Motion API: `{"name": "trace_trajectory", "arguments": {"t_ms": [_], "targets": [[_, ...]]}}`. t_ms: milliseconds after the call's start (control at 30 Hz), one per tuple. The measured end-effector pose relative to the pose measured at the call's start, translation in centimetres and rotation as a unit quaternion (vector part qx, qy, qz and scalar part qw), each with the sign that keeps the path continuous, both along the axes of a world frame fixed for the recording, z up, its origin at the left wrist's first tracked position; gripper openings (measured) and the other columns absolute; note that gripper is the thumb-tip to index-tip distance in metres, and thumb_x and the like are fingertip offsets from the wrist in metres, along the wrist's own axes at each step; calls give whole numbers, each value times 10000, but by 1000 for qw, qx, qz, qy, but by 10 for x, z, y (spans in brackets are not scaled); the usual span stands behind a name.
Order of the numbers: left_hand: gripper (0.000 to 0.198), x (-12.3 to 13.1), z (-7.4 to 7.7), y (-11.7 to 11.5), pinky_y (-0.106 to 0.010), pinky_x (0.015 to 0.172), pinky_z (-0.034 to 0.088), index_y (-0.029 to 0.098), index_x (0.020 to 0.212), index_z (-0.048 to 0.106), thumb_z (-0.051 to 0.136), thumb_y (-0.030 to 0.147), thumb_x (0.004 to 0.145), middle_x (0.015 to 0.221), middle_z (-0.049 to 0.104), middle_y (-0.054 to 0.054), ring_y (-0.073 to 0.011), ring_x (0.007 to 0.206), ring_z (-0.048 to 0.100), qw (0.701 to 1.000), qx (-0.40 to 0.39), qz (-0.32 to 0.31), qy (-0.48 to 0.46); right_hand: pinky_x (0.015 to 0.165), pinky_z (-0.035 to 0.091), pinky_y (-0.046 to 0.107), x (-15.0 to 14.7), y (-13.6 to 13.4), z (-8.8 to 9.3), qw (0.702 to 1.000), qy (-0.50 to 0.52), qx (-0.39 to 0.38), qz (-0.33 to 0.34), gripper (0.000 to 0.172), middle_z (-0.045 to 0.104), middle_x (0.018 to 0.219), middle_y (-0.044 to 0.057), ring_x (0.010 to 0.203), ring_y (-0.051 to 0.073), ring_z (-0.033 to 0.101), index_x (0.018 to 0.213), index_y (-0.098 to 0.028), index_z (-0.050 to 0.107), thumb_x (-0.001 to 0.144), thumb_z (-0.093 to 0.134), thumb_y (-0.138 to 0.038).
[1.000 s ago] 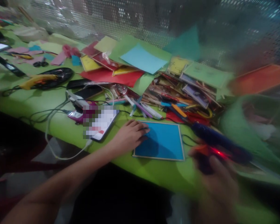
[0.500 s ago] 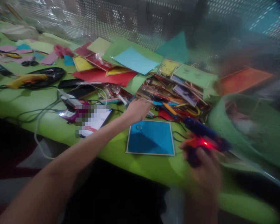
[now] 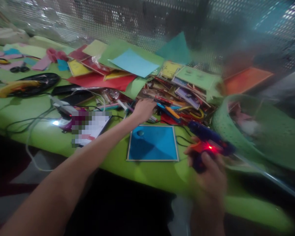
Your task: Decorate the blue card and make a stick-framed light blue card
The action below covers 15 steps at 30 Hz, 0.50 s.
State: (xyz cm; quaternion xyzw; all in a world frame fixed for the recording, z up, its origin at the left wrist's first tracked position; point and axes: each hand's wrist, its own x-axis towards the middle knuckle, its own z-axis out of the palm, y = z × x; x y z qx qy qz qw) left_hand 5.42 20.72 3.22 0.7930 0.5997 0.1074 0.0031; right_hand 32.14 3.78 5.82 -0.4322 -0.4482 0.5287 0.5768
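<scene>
My right hand (image 3: 212, 168) is wrapped round a dark blue hot glue gun (image 3: 201, 132) with an orange trigger and a lit red light. A long clear glue stick (image 3: 267, 173) sticks out of its back. Left of the gun lies a flat blue square panel (image 3: 154, 147) edged with pale strips, a small clear round blob (image 3: 140, 133) near its upper left corner. Beyond the panel, my left hand (image 3: 144, 109) reaches down at the heap of pens and thin sticks (image 3: 159, 90). Its fingertips are hidden, so I cannot tell whether they grip anything.
A green basket (image 3: 219, 114) stands at the right. Coloured paper sheets (image 3: 135, 62) lie at the back, before a perforated metal screen. On the left are a phone (image 3: 95, 127), a purple device (image 3: 73, 119) with cables, and a yellow-handled tool (image 3: 17, 87).
The view has swung slightly right, so everything sits further left. My left hand stays at the heap, its fingers slightly shifted. My right hand still holds the glue gun beside the panel.
</scene>
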Motion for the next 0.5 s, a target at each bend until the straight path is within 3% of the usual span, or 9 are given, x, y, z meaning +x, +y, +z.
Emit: {"name": "trace_trajectory", "arguments": {"t_ms": [233, 500], "targets": [[268, -2, 2, 2, -419, 975, 477, 150, 1079, 765, 516, 166, 981, 1168, 749, -149, -322, 1179, 669, 1000, -12, -1, 5, 563, 493, 304, -1, 1, 3, 1000, -14, 8, -5, 202, 780, 831, 59, 594, 159, 627, 1052, -194, 757, 934, 671, -333], [254, -2, 4, -2, -438, 1014, 468, 134, 1086, 777, 560, 199, 972, 1222, 726, -178, -337, 1196, 650, 999, -36, -2, -29, 575, 507, 300, -3, 5, 5, 1000, -16, -5, -1, 236, 778, 842, 53, 597, 150, 614, 1080, -199, 737, 921, 679, -365]]}}
